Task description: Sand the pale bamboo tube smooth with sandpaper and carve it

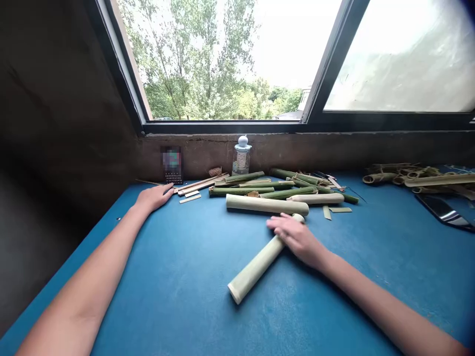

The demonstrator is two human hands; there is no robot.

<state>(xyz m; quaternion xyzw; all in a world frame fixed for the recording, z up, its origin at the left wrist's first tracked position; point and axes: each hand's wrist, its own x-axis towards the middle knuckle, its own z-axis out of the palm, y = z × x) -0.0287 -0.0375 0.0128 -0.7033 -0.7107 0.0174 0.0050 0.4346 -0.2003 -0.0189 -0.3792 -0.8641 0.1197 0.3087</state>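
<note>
My right hand lies flat, fingers stretched out, on the far end of a pale peeled bamboo tube that runs diagonally across the blue table. Just beyond it lies a second pale bamboo tube, crosswise. My left hand reaches far left, palm down and fingers extended, its fingertips at a thin bamboo strip near the wall. It holds nothing.
A pile of green bamboo sticks and split strips lies under the window sill. A small clear bottle stands against the wall, with a small dark device to its left. More bamboo pieces and a dark blade-like tool lie at the right.
</note>
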